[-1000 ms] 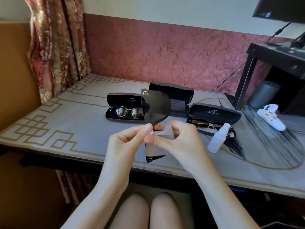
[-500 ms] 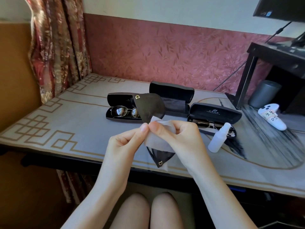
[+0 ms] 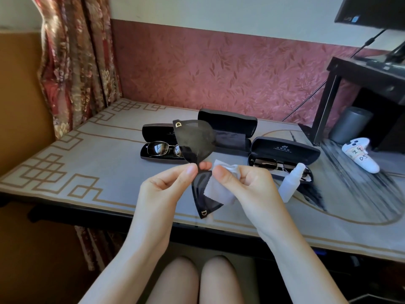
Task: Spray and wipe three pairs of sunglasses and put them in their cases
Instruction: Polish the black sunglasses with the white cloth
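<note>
My left hand [image 3: 168, 187] pinches the bridge of dark sunglasses [image 3: 196, 140] with gold D marks, held upright above the table's front edge. My right hand [image 3: 245, 183] grips a white cloth [image 3: 218, 189] against the lower lens. Three black cases stand open behind: the left case [image 3: 157, 131] holds metal-framed glasses [image 3: 163, 148], the middle case [image 3: 228, 123] holds only a dark cloth, and the right case [image 3: 285, 150] holds another pair [image 3: 269, 164]. A small white spray bottle [image 3: 292, 182] stands in front of the right case.
The table [image 3: 76, 163] has a grey patterned top. A white game controller [image 3: 359, 155] lies at the right. A dark side stand [image 3: 361, 84] with a grey bin [image 3: 348, 125] under it is at the far right. A curtain [image 3: 74, 62] hangs at the left.
The sunglasses have been turned in my fingers, so the upper lens now stands taller. The cloth has slid from the bridge area down onto the lower lens.
</note>
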`<state>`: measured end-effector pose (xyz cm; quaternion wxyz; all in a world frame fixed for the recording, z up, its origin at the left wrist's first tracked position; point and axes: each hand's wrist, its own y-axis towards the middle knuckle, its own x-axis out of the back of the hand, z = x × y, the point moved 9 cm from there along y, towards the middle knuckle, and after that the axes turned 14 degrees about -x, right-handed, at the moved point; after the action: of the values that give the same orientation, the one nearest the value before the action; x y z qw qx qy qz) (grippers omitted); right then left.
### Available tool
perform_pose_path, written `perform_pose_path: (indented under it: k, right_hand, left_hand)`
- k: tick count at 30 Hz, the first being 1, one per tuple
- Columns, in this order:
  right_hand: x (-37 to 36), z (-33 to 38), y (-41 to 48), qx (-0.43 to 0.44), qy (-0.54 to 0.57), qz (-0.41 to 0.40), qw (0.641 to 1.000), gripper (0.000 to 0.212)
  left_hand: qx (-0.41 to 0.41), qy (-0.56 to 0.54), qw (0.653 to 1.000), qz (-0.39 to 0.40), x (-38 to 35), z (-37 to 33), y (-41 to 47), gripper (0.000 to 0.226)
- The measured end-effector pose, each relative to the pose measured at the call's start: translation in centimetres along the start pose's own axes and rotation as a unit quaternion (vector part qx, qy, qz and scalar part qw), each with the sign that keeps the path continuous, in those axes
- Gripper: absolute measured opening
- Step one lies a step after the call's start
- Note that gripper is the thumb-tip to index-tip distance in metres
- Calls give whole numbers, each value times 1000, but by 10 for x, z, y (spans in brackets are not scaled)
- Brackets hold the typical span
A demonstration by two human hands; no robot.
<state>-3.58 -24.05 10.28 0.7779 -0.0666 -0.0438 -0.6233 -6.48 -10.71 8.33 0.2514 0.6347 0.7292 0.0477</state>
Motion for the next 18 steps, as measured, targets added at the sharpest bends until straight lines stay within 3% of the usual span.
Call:
perform_pose_path:
  k: [5, 7, 10, 13, 18]
  right_hand:
    - [5, -11, -4, 0, 30, -2, 1000, 57]
    - [2, -18, -6, -13, 32, 19, 999, 42]
    - [-11, -25, -10, -26, 49, 64, 996, 2]
    - [-18, -34, -10, -31, 62, 76, 995, 21]
    - [-17, -28, -11, -19, 71, 76, 994, 22]
  left_hand:
    - [-2, -24, 999, -48, 7, 1, 2, 30]
    - [-2, -42, 997, -58, 8, 1, 3, 32]
    - [2, -62, 996, -65, 7, 1, 3, 31]
    - [10, -68, 996, -64, 4, 1, 2, 34]
    - [12, -68, 995, -67, 5, -1, 1, 33]
